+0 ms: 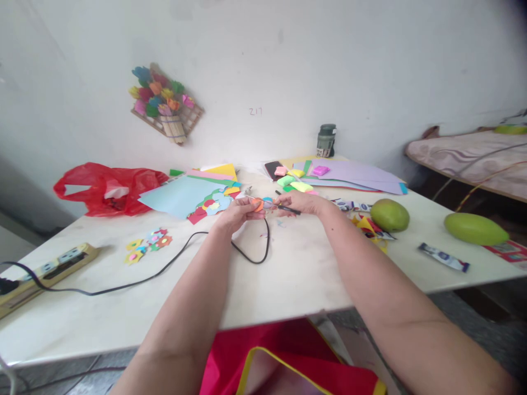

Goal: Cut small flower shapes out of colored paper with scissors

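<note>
Pinched in the fingers of my left hand (239, 214) is a small orange paper piece (257, 205). My right hand (305, 202) is closed on black-handled scissors (290, 209), whose blades point left toward the orange paper. Whether the blades touch the paper is too small to tell. Beyond my left hand lie colourful paper cut-outs (212, 205) on light blue sheets (175, 196). Several finished-looking paper flowers (149, 245) rest on the table left of my left forearm. Behind my right hand sit soft bright packets (302, 186) in green, yellow and pink.
A black cable (181, 261) loops across the white table (288, 274) from a power strip (53, 271). At left is a red plastic bag (111, 186). Two green fruits, one a mango-like fruit (390, 215), and a white-blue tube (443, 257) lie right. A bottle (326, 141) stands behind.
</note>
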